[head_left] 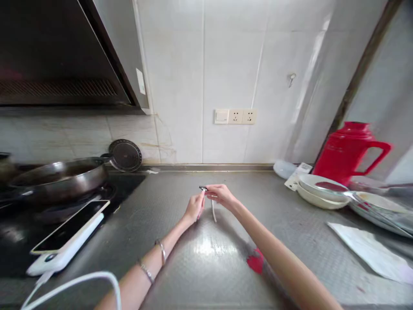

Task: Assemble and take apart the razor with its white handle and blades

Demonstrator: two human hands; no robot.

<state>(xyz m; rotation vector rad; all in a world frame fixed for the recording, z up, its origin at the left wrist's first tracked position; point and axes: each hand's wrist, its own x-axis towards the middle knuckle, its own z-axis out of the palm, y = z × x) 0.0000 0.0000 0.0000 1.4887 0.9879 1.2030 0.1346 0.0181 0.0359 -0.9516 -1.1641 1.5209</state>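
Observation:
Both my hands meet over the middle of the steel counter (180,258). My left hand (194,207) and my right hand (221,195) are closed in pinches on a small dark metal-tipped plug (203,188) held between them. A thin white cable (213,211) hangs down from the plug toward the counter. Two bracelets sit on my left wrist. A small red object (256,261) lies on the counter under my right forearm.
A phone on a white power bank (66,239) with a white cord (74,284) lies at left by a pan (58,176) on the stove. Bowls (321,189), a red thermos jug (348,150), plates and paper (371,252) stand at right. Wall sockets (235,116) behind.

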